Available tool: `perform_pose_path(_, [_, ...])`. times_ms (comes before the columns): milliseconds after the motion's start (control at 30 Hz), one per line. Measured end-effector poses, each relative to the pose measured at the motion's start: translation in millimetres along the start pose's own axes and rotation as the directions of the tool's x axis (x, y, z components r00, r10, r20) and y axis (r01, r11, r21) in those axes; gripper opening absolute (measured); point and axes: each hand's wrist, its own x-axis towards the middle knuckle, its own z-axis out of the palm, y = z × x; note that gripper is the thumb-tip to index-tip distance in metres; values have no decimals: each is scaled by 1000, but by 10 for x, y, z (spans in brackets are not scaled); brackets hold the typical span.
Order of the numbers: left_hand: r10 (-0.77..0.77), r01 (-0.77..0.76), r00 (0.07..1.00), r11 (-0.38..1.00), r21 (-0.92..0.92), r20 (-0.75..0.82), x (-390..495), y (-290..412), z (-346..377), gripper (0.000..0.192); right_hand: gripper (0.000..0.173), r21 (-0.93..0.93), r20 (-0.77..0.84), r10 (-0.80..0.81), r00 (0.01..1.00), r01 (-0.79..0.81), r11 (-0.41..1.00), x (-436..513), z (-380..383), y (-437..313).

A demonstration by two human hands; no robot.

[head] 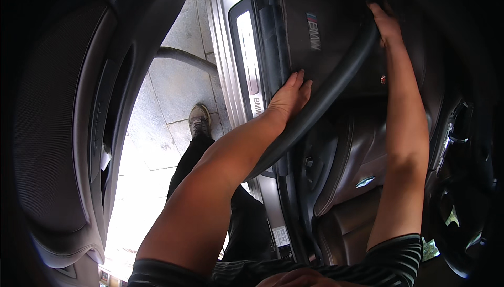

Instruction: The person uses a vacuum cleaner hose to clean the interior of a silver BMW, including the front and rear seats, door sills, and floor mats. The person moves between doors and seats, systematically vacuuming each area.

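A thick dark flexible hose [315, 110], resembling a vacuum hose, slants across the car's doorway from beside my left forearm up to my right hand. My right hand [388, 23] is at the hose's far end in the dark footwell, its fingers partly hidden in shadow; whether they close on the hose is unclear. My left hand [292, 91] rests with fingers apart on the inner edge of the door sill, touching the rim of the dark BMW floor mat [334, 47]. The hose passes just beside it.
The opened car door [94, 110] stands at left, with a white item [105, 157] in its pocket. A metal door sill [246, 58] edges the doorway. Outside, another hose stretch [189, 58] crosses grey paving [157, 129]. A brown leather seat [362, 157] is at right.
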Motion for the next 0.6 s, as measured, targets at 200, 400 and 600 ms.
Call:
perform_pose_path(200, [10,-24,998,979,204,69,-34,12,66,66,99,87,112,15,994,-25,996,-19,767,390])
perform_pose_path(400, [-79,50,992,959,-279,-94,-15,39,22,61,79,130,272,206,940,-248,960,-607,-301,-480])
perform_pose_path(600, [-26,21,993,999,-48,-116,-16,10,139,56,86,-634,-70,-38,997,-15,773,397,503,280])
